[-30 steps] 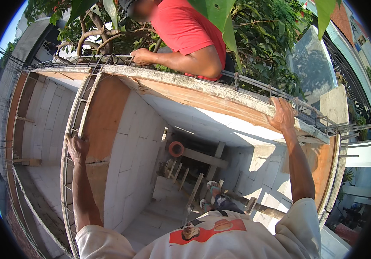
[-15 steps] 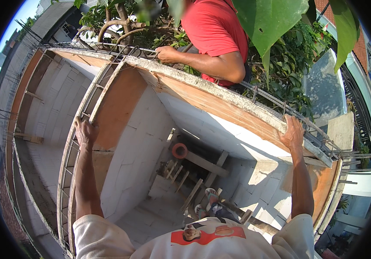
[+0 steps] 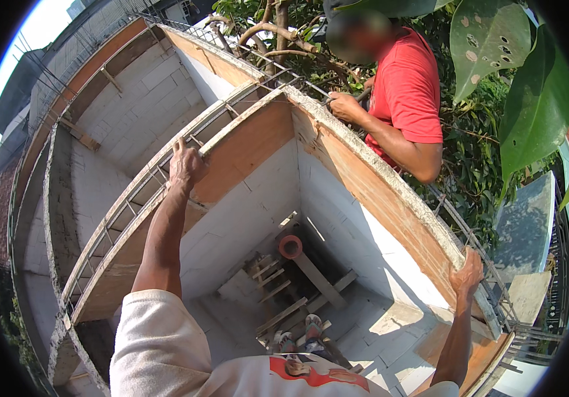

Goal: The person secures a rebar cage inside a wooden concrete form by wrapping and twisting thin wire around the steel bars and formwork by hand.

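Note:
My left hand (image 3: 187, 164) is closed over the top edge of the left formwork board (image 3: 244, 142), a brown plywood panel with a pale rim. Beside it, a ladder-like cage of steel rebar (image 3: 109, 235) runs along the wall top. On the right, my right hand (image 3: 466, 271) grips the cement-crusted top edge of the far formwork board (image 3: 370, 178), fingers wrapped over it. Both arms are spread wide. Below them, my feet (image 3: 313, 331) are on or near wooden pieces inside the block-walled shaft; their exact footing is unclear.
A co-worker in a red shirt (image 3: 407, 86) leans by the far wall, a hand (image 3: 345, 107) at the rebar. Large leaves (image 3: 539, 106) hang at upper right. Deep inside are timber planks (image 3: 281, 316) and an orange pipe end (image 3: 290, 247). Bare rebar ends (image 3: 539, 334) jut out at right.
The view has swung, so the walls and co-worker appear farther right. Both my hands keep their hold on the board edges. The co-worker's head has come into view.

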Motion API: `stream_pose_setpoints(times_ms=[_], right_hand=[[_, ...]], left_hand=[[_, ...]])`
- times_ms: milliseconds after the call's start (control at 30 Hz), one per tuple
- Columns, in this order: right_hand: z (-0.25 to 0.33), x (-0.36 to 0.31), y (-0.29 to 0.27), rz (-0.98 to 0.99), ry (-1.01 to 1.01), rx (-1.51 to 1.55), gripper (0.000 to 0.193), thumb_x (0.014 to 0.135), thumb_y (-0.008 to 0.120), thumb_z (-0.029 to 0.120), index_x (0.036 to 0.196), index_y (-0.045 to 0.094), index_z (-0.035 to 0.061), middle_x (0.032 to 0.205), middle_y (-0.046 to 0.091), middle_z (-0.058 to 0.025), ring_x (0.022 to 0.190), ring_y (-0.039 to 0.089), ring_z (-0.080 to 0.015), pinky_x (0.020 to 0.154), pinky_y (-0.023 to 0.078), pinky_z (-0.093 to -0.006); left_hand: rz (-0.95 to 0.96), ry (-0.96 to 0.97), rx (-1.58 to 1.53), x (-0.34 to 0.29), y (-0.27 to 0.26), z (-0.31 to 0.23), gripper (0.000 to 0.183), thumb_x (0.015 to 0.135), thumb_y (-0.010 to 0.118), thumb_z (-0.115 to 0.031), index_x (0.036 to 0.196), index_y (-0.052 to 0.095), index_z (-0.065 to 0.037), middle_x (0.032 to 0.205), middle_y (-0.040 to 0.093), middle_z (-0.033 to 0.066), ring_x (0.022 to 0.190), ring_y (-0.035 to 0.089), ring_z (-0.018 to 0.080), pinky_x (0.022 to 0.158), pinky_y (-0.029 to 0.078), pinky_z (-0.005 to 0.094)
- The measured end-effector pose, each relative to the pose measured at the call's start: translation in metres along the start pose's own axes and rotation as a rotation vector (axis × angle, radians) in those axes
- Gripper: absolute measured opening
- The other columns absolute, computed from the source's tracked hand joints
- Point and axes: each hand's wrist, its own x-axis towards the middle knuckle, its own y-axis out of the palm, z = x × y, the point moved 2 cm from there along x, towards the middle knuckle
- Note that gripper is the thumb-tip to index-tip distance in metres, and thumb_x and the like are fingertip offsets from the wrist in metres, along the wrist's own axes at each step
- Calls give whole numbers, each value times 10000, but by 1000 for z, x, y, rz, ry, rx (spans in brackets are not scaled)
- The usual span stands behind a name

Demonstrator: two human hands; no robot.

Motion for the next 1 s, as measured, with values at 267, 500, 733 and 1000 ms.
stream_pose_setpoints(times_ms=[267, 500, 733, 1000], right_hand=[[-4, 0, 3, -78, -45, -18, 745, 752, 913, 227, 1410, 621, 37, 1271, 663, -188, 1245, 623, -411, 1062, 497, -507], [-3, 3, 7, -24, 28, -55, 764, 745, 913, 254, 1417, 619, 40, 1324, 665, -199, 1293, 614, -411, 1112, 483, -510], [-9, 2, 8, -23, -20, -12, 763, 758, 905, 265, 1428, 613, 45, 1342, 661, -209, 1309, 605, -415, 1121, 475, -520], [-4, 1, 6, -30, -7, -25, 760, 756, 909, 253, 1425, 617, 40, 1334, 661, -203, 1295, 607, -414, 1115, 474, -509]], left_hand=[[28, -29, 3, 0, 7, 7, 399, 842, 816, -331, 1036, 833, 18, 1563, 461, 327, 1435, 505, 497, 1042, 608, 511], [-10, -26, -8, 1, 17, 18, 422, 857, 818, -352, 1059, 831, 18, 1556, 462, 334, 1451, 487, 497, 1061, 596, 510], [-2, -15, 12, 0, 17, 15, 422, 875, 801, -361, 1084, 832, 5, 1515, 478, 343, 1427, 498, 504, 1047, 599, 519], [-13, 2, 17, 1, 15, 14, 407, 899, 787, -364, 1068, 831, 4, 1464, 496, 351, 1392, 518, 502, 1042, 600, 521]])
